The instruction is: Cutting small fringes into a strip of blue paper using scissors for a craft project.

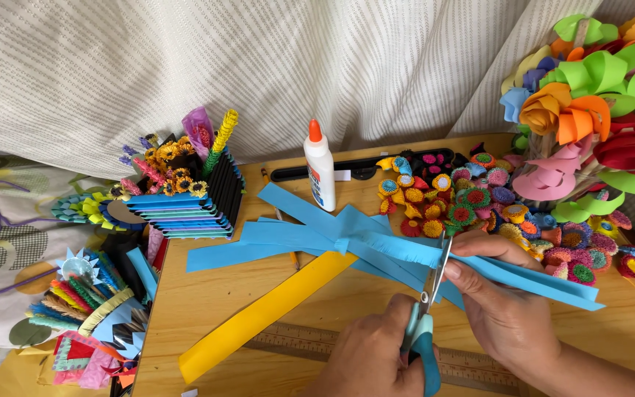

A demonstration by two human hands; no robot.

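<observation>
Right hand [505,312] pinches blue strip [406,250].

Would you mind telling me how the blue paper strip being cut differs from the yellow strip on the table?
The blue strip is pinched in the right hand and has a finely fringed edge where the scissors in the left hand meet it; the yellow strip lies flat, untouched and uncut. Blue rests among other blue strips; yellow lies alone. Both are long, narrow paper.
</observation>
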